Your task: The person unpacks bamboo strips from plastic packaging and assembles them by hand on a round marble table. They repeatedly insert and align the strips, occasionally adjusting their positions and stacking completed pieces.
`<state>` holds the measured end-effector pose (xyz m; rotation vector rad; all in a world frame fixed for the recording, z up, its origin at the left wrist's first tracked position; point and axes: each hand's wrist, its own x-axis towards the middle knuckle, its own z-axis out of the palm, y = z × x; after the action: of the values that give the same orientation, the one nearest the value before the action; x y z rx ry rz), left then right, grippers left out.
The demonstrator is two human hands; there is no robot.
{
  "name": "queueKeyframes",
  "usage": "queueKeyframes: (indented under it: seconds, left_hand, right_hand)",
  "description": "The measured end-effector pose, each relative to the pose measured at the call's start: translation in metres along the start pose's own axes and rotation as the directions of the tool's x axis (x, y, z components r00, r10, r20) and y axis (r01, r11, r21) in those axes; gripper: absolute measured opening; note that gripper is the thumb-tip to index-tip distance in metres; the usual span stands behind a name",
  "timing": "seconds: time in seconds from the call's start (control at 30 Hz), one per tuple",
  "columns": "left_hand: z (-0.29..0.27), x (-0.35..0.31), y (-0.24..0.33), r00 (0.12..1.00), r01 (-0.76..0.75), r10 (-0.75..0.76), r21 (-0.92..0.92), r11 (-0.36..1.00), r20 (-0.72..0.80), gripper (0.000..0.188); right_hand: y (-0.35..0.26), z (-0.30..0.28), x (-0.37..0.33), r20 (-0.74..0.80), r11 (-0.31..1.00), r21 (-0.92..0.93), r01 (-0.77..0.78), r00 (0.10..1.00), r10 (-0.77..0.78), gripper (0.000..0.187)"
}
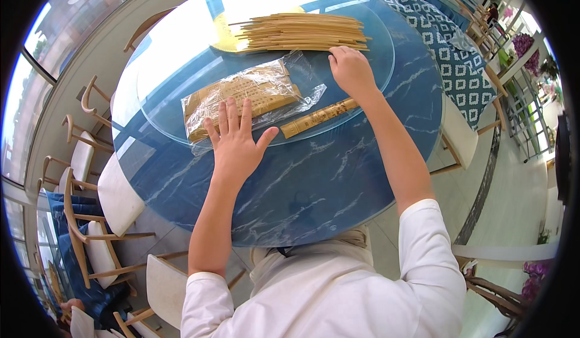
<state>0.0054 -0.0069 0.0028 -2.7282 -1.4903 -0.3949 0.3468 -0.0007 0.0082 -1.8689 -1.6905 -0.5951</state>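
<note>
My left hand (234, 147) lies open, fingers spread, its fingertips on the near side of a clear plastic bag (244, 93). Inside the bag is a stack of flat, light-brown printed paper sleeves. At the near edge of a pile of thin wooden chopsticks (302, 31), my right hand (351, 71) has its fingers curled closed; what they pinch, if anything, is hidden. A long printed brown paper sleeve (317, 118) lies at a slant between the bag and my right forearm, which covers its far right end.
A glass turntable (386, 54) carries these things on a round blue marbled table (290, 199). Part of a yellow round piece (225, 35) shows at the pile's left. Wooden chairs (84, 156) stand left; a patterned cloth (450, 54) covers a neighbouring table.
</note>
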Motion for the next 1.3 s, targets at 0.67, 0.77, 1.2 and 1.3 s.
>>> queueKeyframes:
  seconds: [0.67, 0.77, 1.2, 1.3]
  left_hand:
    - [0.002, -0.003, -0.002, 1.000, -0.020, 0.019, -0.025, 1.000, -0.025, 0.092]
    - [0.001, -0.002, 0.001, 1.000, -0.022, 0.022, -0.025, 0.999, -0.012, 0.092]
    - [0.008, -0.001, -0.001, 0.998, -0.050, 0.049, -0.035, 0.998, -0.041, 0.092]
    - [0.003, -0.003, 0.001, 0.999, -0.029, 0.029, -0.013, 0.999, -0.017, 0.090]
  right_hand:
    - [0.032, 0.016, 0.046, 0.499, 0.953, -0.303, 0.018, 0.854, 0.143, 0.026]
    - [0.038, 0.008, 0.047, 0.574, 0.966, -0.257, 0.019, 0.807, 0.137, 0.029]
    - [0.059, -0.026, 0.045, 0.626, 0.981, -0.132, -0.138, 0.756, 0.191, 0.020]
    - [0.038, -0.054, 0.046, 0.535, 0.942, -0.023, -0.334, 0.792, 0.294, 0.026]
